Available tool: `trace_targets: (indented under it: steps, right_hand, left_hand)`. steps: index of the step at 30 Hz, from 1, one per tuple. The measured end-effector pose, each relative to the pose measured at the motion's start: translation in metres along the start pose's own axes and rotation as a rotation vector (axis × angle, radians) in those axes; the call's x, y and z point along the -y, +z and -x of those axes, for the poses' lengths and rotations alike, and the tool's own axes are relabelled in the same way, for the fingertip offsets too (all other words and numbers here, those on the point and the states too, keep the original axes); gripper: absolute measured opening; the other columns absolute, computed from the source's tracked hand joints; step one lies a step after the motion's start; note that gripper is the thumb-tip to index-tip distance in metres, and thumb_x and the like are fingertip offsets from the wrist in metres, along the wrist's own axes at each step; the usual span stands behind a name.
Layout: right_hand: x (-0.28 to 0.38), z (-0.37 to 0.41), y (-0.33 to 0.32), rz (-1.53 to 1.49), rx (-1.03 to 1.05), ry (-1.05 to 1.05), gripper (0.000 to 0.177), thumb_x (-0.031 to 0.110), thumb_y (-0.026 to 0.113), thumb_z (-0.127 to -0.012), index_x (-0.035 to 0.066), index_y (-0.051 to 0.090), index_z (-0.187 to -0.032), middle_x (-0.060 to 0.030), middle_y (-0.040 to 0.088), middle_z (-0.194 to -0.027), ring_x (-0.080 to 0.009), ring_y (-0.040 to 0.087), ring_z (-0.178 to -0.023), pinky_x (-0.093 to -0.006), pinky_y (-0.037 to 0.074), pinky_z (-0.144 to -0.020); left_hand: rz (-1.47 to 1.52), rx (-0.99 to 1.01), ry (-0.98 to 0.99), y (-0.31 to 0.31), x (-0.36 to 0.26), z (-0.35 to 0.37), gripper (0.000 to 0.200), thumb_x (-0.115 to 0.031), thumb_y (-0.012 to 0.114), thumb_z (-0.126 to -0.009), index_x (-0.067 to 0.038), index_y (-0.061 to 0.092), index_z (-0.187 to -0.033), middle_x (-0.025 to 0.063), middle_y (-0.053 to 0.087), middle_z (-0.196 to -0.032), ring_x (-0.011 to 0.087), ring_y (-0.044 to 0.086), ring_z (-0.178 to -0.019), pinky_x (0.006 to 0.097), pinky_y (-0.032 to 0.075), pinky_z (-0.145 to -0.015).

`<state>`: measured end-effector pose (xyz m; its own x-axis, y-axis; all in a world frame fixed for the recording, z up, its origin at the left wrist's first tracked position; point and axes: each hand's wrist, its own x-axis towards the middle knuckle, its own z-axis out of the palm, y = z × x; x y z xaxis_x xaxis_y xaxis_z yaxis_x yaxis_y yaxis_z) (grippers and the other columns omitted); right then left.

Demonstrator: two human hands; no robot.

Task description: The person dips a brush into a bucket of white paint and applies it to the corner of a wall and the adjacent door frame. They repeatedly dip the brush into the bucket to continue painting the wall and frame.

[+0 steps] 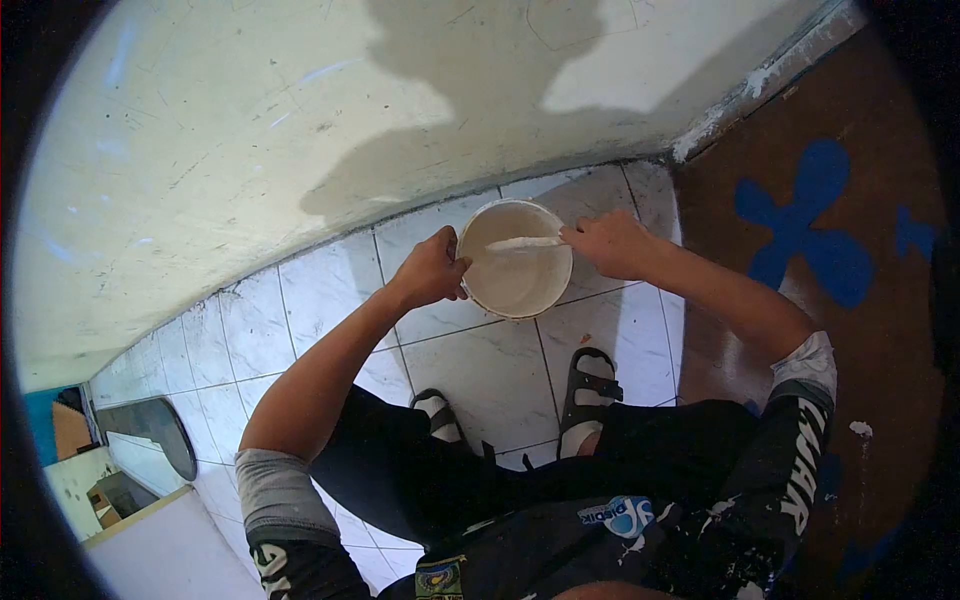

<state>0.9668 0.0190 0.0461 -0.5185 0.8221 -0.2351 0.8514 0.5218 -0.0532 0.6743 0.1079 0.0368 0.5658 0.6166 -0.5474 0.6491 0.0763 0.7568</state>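
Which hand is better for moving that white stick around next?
Probably the right hand: it already grips the white stick, which reaches across the bucket. The left hand is busy holding the bucket's other side.

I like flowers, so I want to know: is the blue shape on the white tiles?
No, the blue shape is on the brown surface beside the tiles.

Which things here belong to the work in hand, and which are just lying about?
In use:
Bucket, left hand at its rim
White stick-like tool, in the right hand, over the bucket's mouth

Lying about:
Small scrap, on the tiles
Dark round-ended object, far left; too unclear to name
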Motion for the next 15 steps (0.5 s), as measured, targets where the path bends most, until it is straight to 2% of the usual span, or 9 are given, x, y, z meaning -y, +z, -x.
trace_targets:
  steps: [1, 15]
  right_hand:
    - [-0.0003, 0.0005, 0.0015, 0.009, 0.016, 0.002, 0.031, 0.004, 0.063, -0.074, 0.003, 0.055, -0.104, -0.0170, 0.064, -0.081, -0.0351, 0.067, -0.074, -0.0468, 0.054, -0.063]
    - [-0.0025, -0.0001, 0.0044, 0.024, 0.003, -0.035, 0.023, 0.006, 0.061, -0.078, 0.003, 0.055, -0.100, -0.0155, 0.064, -0.082, -0.0330, 0.068, -0.074, -0.0455, 0.054, -0.062]
  left_hand:
    - [-0.008, 0.019, -0.026, -0.0011, -0.0026, 0.0010, 0.025, -0.016, 0.055, -0.094, 0.004, 0.041, -0.098, 0.0182, 0.057, -0.087, 0.0278, 0.070, -0.070, 0.0359, 0.062, -0.057]
    - [-0.024, 0.010, 0.000, 0.0004, -0.0041, 0.0039, 0.024, -0.017, 0.055, -0.094, 0.003, 0.042, -0.098, 0.0178, 0.057, -0.085, 0.0263, 0.069, -0.069, 0.0344, 0.060, -0.055]
